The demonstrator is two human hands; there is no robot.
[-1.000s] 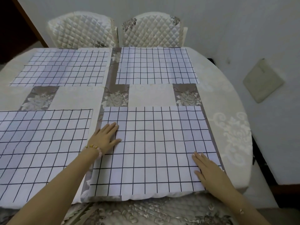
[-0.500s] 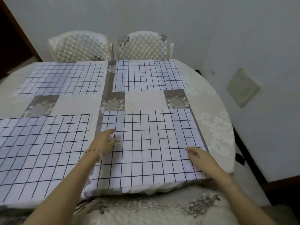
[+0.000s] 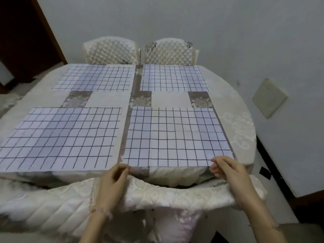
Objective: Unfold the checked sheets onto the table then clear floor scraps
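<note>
Several white checked sheets lie flat on the oval table [image 3: 242,109]. The near right sheet [image 3: 175,135] reaches the table's front edge. My left hand [image 3: 113,183] pinches that sheet's near left corner. My right hand [image 3: 228,170] pinches its near right corner. The near left sheet [image 3: 59,137] lies beside it. The far left sheet [image 3: 94,78] and the far right sheet [image 3: 173,78] lie at the back. No floor scraps show in the head view.
A quilted chair back [image 3: 157,193] stands between me and the table, under my forearms. Two quilted chairs [image 3: 140,50] stand behind the table against the wall. A beige plate [image 3: 268,97] hangs on the right wall. A dark door [image 3: 22,32] is at the far left.
Both hands slid back off the top of the near right sheet to its front edge and now pinch its two near corners. The head has drawn back and up.
</note>
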